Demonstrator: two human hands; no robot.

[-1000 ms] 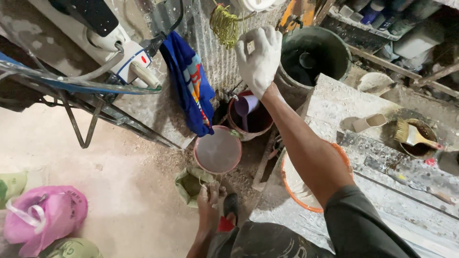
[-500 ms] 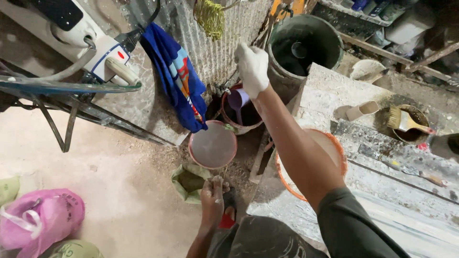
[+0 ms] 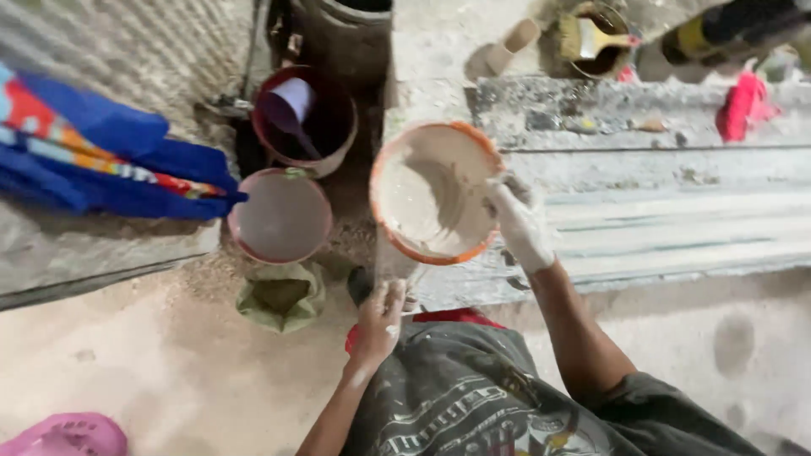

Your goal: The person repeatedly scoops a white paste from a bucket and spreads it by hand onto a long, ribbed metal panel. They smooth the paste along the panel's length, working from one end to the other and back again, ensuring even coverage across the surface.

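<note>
— Right hand (image 3: pixel 517 221)?
— Coated in pale paste, fingers curled over the right rim of the orange-rimmed basin (image 3: pixel 432 192), gripping it. Forearm running down toward the lower right.

— And the basin itself?
— Tilted slightly, smeared inside with grey-white slurry, sitting at the left end of the concrete slab (image 3: pixel 642 211), partly over its near-left corner.

— Left hand (image 3: pixel 379 319)?
— Low, just below the basin, fingers loosely spread and resting near the knee on the dark printed shirt (image 3: pixel 456 397). Holding nothing, as far as can be seen. Speckled with the same pale paste.

— Anything beside it?
— A small green sack (image 3: pixel 280 295) on the sandy ground, mouth open, just left of that hand. Above the sack, a round pink-rimmed tub (image 3: pixel 280 215) filled with grey liquid. Behind that, a dark red bucket (image 3: pixel 306 118) with a purple scoop (image 3: pixel 291 105) leaning inside.

— Farther out?
— A blue patterned cloth (image 3: pixel 101 160) hanging at the left, against corrugated sheet. A pink sandal (image 3: pixel 63 435) at the bottom-left corner. On the far side of the slab, a small pot with a brush (image 3: pixel 596 38) resting across it, and a red object (image 3: pixel 743 105) near the far-right edge, too blurred to identify.
</note>
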